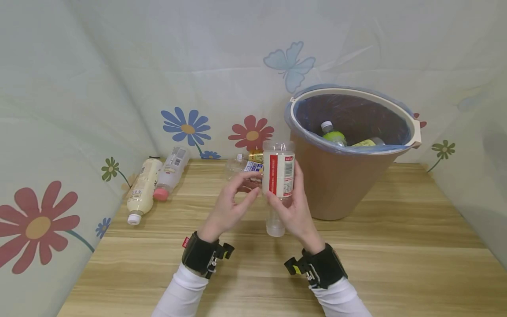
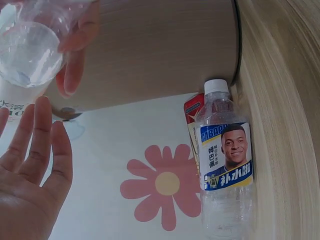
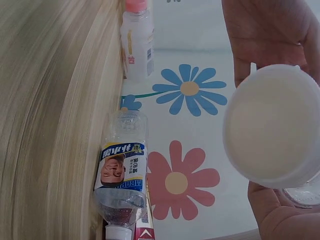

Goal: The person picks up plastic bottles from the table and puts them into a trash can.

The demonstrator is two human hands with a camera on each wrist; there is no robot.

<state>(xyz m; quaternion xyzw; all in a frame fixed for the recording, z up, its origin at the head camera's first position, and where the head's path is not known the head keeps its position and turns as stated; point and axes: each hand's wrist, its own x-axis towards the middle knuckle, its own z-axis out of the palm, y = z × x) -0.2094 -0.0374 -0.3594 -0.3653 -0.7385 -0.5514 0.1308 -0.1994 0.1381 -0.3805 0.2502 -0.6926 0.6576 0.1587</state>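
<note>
The clear bottle (image 1: 283, 176) with a red-and-white label is gripped above the bench (image 1: 245, 277), near the brown bin (image 1: 340, 185), by the right hand (image 1: 296, 215), its thumb against the label, while the left hand (image 1: 229, 203), fingers loosely spread and holding nothing, hovers just left of it.

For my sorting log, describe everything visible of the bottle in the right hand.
The bottle looks like clear plastic, with a white and red barcoded label. In the head view, its wider end is uppermost, the narrower, seemingly capped end lowest. The right hand grips it above the table; whether the left hand touches it is unclear.
</note>
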